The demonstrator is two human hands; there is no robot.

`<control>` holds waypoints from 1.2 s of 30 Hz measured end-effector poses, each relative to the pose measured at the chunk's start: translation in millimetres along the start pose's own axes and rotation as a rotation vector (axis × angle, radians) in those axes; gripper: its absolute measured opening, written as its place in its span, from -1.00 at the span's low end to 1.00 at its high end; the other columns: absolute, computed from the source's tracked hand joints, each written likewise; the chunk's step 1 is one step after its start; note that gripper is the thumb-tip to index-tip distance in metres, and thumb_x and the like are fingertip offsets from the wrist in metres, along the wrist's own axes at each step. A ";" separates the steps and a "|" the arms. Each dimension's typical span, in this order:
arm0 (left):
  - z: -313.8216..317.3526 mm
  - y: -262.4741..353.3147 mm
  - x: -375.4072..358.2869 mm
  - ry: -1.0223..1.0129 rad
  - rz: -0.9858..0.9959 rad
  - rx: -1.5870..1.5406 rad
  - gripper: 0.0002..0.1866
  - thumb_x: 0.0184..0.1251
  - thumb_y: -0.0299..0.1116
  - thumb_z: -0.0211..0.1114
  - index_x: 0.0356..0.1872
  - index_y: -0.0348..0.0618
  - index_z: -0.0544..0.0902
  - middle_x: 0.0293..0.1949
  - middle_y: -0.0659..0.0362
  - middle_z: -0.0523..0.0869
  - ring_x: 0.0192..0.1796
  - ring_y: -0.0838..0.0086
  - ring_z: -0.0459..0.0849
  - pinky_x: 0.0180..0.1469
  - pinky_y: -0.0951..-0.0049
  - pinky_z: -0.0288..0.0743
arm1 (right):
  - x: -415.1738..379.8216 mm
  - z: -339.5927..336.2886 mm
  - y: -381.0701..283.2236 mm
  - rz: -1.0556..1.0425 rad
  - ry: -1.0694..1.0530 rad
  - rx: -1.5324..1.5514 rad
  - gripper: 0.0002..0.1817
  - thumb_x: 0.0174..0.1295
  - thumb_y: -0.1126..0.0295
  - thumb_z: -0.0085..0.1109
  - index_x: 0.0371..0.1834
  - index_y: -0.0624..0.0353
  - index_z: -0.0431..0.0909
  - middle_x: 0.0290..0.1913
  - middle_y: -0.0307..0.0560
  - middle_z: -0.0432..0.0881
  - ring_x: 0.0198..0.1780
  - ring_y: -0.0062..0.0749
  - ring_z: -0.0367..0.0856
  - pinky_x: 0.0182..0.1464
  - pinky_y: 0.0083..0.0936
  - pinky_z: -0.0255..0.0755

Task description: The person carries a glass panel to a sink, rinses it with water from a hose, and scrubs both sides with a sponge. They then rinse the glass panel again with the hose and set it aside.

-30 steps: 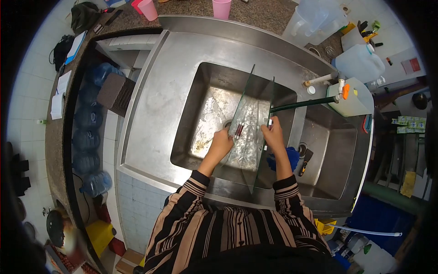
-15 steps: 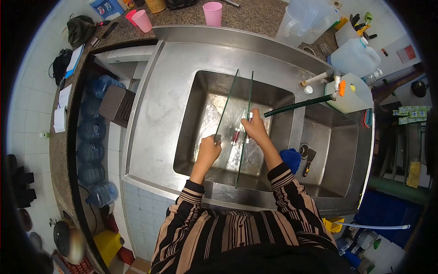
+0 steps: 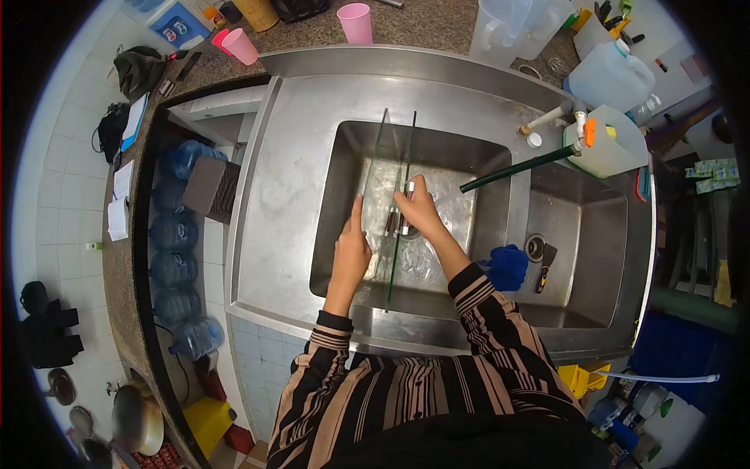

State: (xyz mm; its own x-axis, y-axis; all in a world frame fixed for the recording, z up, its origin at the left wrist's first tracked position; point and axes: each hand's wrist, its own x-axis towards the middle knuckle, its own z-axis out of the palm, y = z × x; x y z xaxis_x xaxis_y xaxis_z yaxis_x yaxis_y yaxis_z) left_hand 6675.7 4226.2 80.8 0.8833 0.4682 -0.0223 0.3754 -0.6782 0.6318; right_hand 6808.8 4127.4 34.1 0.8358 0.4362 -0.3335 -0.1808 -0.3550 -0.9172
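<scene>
Clear glass (image 3: 397, 164) with two long green edges stands tilted over the left sink basin (image 3: 488, 156); whether it is one pane or two, I cannot tell. My left hand (image 3: 351, 254) grips the left edge, its index finger pointing up along it. My right hand (image 3: 419, 207) is closed at the right edge around a slim dark red and white marker-like object (image 3: 410, 190). A similar dark red shape shows through or in the glass, perhaps a reflection.
A dark green pipe (image 3: 516, 170) reaches over the basin from the right. A blue cloth (image 3: 506, 267) lies on the divider. The right basin holds a scraper (image 3: 545, 270). Pink cups (image 3: 355, 23) and a clear pitcher (image 3: 496, 31) stand on the back counter (image 3: 433, 31).
The glass and both hands have shifted left relative to the sink. My left hand has moved up the left edge, and its index finger has stretched out. The view has shifted slightly.
</scene>
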 end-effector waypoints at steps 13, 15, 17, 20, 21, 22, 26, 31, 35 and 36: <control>-10.3 -12.0 2.6 -0.195 0.010 -0.065 -0.49 0.05 -0.22 0.09 -0.01 -0.42 0.47 0.20 -0.22 0.27 0.13 -0.09 0.38 0.14 0.19 0.30 | 7.8 25.9 -11.1 -0.075 -0.021 0.022 -0.53 0.05 0.21 0.08 -0.20 0.34 0.14 -0.58 0.09 0.48 -0.64 -0.27 0.50 -0.59 -0.37 0.38; -10.6 -8.5 1.6 -0.209 0.023 -0.041 -0.46 0.03 -0.20 0.12 -0.01 -0.42 0.47 0.20 -0.24 0.25 0.14 -0.08 0.38 0.15 0.20 0.29 | 9.1 23.5 -12.9 -0.070 -0.064 0.033 -0.51 0.06 0.18 0.06 -0.23 0.39 0.10 -0.61 0.18 0.50 -0.66 -0.17 0.55 -0.60 -0.34 0.42; -7.4 -5.8 -0.4 -0.175 0.064 0.070 -0.49 0.03 -0.20 0.17 -0.07 -0.45 0.50 0.15 -0.33 0.27 0.09 -0.13 0.41 0.12 0.19 0.32 | 11.9 26.2 -12.6 -0.082 -0.052 0.011 -0.50 0.07 0.16 0.06 -0.24 0.38 0.11 -0.62 0.19 0.50 -0.64 -0.16 0.56 -0.59 -0.34 0.43; 3.8 -4.1 0.5 -0.142 -0.004 0.093 -0.57 0.04 -0.26 0.22 -0.16 -0.46 0.54 0.06 -0.42 0.33 0.02 -0.18 0.44 0.07 0.17 0.37 | 14.2 32.5 -12.8 -0.069 -0.060 -0.012 -0.48 0.07 0.11 0.07 -0.25 0.36 0.11 -0.61 0.17 0.52 -0.60 -0.13 0.58 -0.57 -0.36 0.45; 10.0 -9.6 1.6 -0.144 -0.001 0.099 -0.57 0.04 -0.26 0.22 -0.16 -0.46 0.54 0.06 -0.42 0.33 0.02 -0.18 0.44 0.07 0.17 0.37 | 17.8 38.2 -8.1 -0.089 -0.054 -0.016 -0.48 0.08 0.10 0.07 -0.24 0.34 0.11 -0.61 0.15 0.52 -0.62 -0.14 0.57 -0.58 -0.37 0.45; 16.3 -16.3 2.3 -0.094 0.020 0.123 -0.62 0.05 -0.30 0.22 -0.21 -0.46 0.56 0.02 -0.38 0.39 -0.03 -0.18 0.47 0.02 0.15 0.39 | 16.2 38.2 -10.8 -0.109 -0.049 -0.020 -0.49 0.09 0.10 0.06 -0.23 0.33 0.11 -0.61 0.12 0.52 -0.63 -0.14 0.57 -0.59 -0.38 0.45; 12.9 -20.0 4.6 -0.043 0.125 0.130 -0.76 0.09 -0.42 0.16 -0.32 -0.45 0.57 -0.08 -0.26 0.50 -0.13 -0.13 0.52 -0.08 0.11 0.42 | 14.0 25.7 6.2 -0.044 -0.317 0.469 -0.54 0.17 0.03 0.04 -0.25 0.25 0.23 -0.59 -0.06 0.52 -0.64 -0.39 0.54 -0.64 -0.52 0.41; 4.7 -20.0 5.8 -0.022 0.128 0.143 -0.77 0.04 -0.43 0.24 -0.31 -0.40 0.58 -0.12 -0.12 0.54 -0.13 0.00 0.53 -0.09 0.21 0.42 | 84.0 -16.2 172.7 0.422 0.149 1.071 -0.42 0.10 0.35 0.20 0.12 0.19 0.11 -0.18 0.02 0.46 -0.24 -0.29 0.53 -0.23 -0.38 0.50; 4.2 -25.6 7.9 -0.022 0.079 0.173 -0.70 0.01 -0.37 0.29 -0.25 -0.36 0.59 -0.09 -0.07 0.54 -0.08 0.05 0.53 -0.07 0.25 0.42 | 67.5 -69.9 151.3 0.303 0.289 0.968 -0.12 -0.05 0.30 0.34 0.27 0.11 -0.08 0.19 0.04 0.20 0.18 -0.21 0.21 0.07 -0.31 0.21; 3.6 -24.8 10.1 -0.013 0.074 0.176 -0.70 0.01 -0.37 0.29 -0.25 -0.36 0.59 -0.09 -0.07 0.54 -0.08 0.05 0.53 -0.07 0.25 0.42 | 70.7 -80.2 147.6 0.267 0.227 0.947 -0.24 -0.02 0.25 0.32 0.22 0.13 0.10 0.16 0.01 0.25 0.16 -0.22 0.25 0.03 -0.36 0.24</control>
State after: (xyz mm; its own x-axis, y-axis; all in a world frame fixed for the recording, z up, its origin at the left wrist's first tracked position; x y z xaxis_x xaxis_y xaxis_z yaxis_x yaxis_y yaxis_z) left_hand 6676.3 4245.7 62.1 0.9136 0.4066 0.0083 0.3515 -0.7999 0.4864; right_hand 6882.8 4039.5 -107.4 0.7687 0.2359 -0.5945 -0.6315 0.4273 -0.6470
